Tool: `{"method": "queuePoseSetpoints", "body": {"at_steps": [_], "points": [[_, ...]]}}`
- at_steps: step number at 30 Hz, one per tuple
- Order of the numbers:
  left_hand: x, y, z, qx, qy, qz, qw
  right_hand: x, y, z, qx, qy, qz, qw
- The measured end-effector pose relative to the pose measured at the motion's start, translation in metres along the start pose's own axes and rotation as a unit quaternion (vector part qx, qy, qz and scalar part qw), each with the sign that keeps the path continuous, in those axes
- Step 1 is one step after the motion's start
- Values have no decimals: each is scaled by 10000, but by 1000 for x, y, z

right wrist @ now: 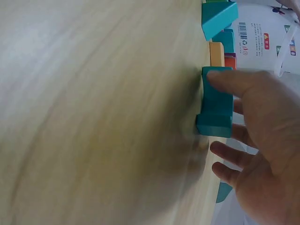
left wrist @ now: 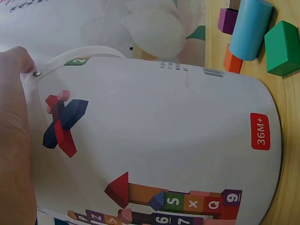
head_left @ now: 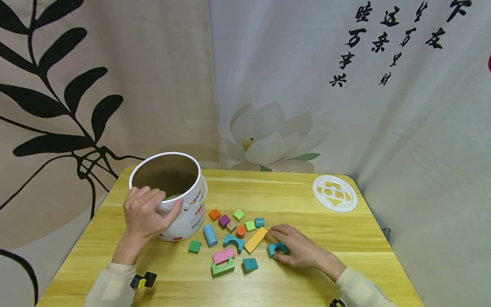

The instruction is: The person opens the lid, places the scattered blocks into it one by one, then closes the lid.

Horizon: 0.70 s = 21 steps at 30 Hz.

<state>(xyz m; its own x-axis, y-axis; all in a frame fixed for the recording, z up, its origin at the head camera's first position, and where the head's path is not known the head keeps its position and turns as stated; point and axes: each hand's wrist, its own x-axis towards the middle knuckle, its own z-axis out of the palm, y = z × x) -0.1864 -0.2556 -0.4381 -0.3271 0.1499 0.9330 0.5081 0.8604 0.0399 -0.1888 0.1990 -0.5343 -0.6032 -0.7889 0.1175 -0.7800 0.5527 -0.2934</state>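
My left hand [head_left: 145, 212] grips the near rim of a white bucket [head_left: 186, 221], fingers over the edge and thumb outside. The bucket stands upright at the left of the table; a little green shows inside, the rest of its bottom is hidden. My right hand [head_left: 301, 248] pinches a teal arch block [head_left: 271, 249] on the table, with the thumb on its near side in the right wrist view and fingertips partly hidden behind. Close to those fingers lies a yellow-orange plank block [head_left: 255, 240]. Another blue arch block [head_left: 234, 241] sits left of it.
Several loose blocks lie between the hands, among them a blue cylinder [head_left: 210, 235], a green block [head_left: 194, 247], a pink block [head_left: 223, 256], a light green arch [head_left: 222, 268] and a teal block [head_left: 250, 265]. A white lid with shaped holes [head_left: 319, 192] lies at back right. Curtains hang behind.
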Motion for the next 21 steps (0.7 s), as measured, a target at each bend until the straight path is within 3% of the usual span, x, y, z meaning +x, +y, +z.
{"method": "queuePoseSetpoints", "body": {"at_steps": [9,21], "points": [[0,1,-1,18,-10,-31,10000,2,0,6,-116,260,-158,9995],[0,0,0,17,28,-15,10000,1,1,6,1,287,-221,9993]]}}
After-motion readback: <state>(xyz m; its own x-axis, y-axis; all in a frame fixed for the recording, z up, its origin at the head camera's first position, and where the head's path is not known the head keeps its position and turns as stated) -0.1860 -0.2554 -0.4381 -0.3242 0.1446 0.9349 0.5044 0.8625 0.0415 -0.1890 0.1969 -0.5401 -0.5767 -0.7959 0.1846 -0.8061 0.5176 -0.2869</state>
